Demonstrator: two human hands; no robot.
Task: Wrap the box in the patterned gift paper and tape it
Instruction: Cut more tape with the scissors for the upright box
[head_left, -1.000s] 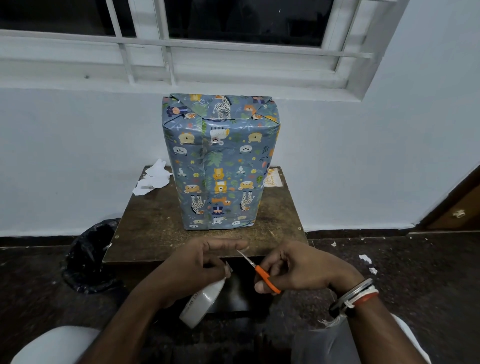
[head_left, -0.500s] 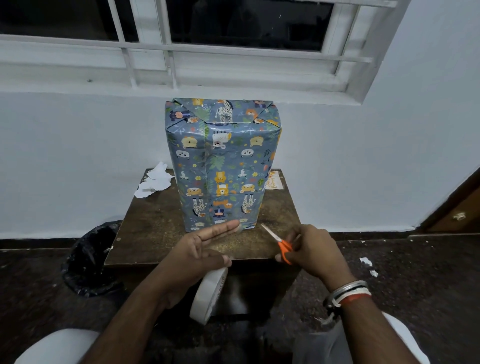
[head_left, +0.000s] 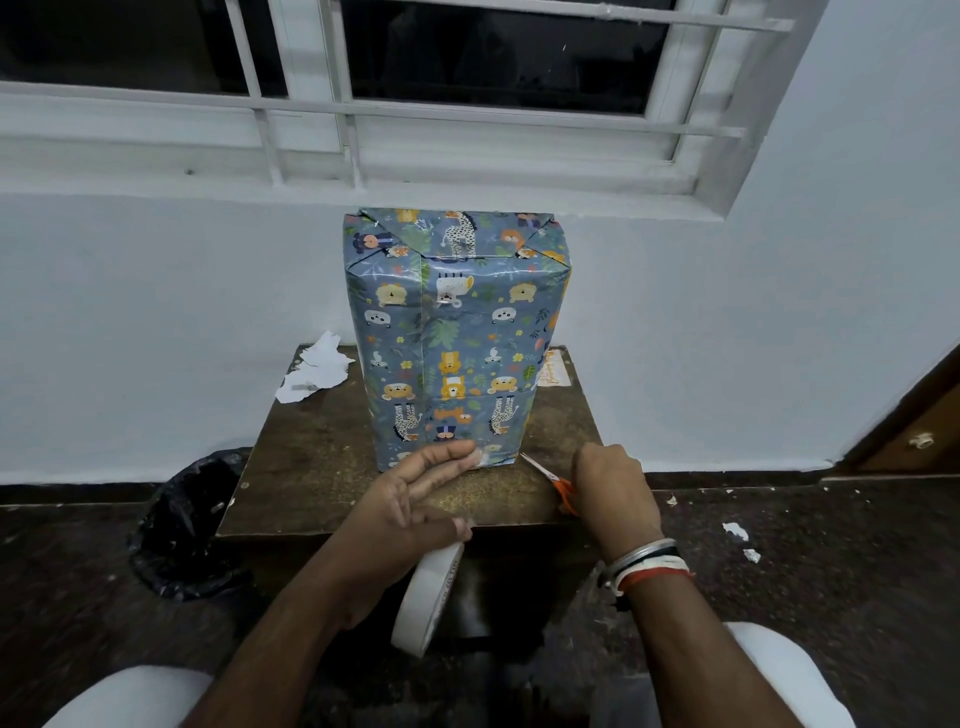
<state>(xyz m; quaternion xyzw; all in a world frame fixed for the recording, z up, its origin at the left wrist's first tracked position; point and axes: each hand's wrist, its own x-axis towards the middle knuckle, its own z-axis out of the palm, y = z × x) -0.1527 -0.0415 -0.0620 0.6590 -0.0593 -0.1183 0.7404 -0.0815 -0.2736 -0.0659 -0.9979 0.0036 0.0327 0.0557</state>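
Note:
The box (head_left: 457, 338), covered in blue animal-print gift paper, stands upright on a small brown table (head_left: 311, 467). My left hand (head_left: 410, 499) reaches its straight fingers to the box's bottom front edge, with a small piece of clear tape at the fingertips. A white tape roll (head_left: 428, 597) hangs below that hand at the thumb. My right hand (head_left: 610, 483) grips orange-handled scissors (head_left: 550, 480) on the table just right of the box, blades pointing toward the box's lower right corner.
Torn white paper scraps (head_left: 314, 371) lie at the table's back left corner. A small card (head_left: 555, 366) lies behind the box on the right. A black bin bag (head_left: 189, 519) sits on the floor left of the table. Paper bits dot the floor at right.
Both hands have moved forward from in front of the table edge to the box's base. My left fingers straightened and now touch the bottom front edge; the scissors came down onto the table.

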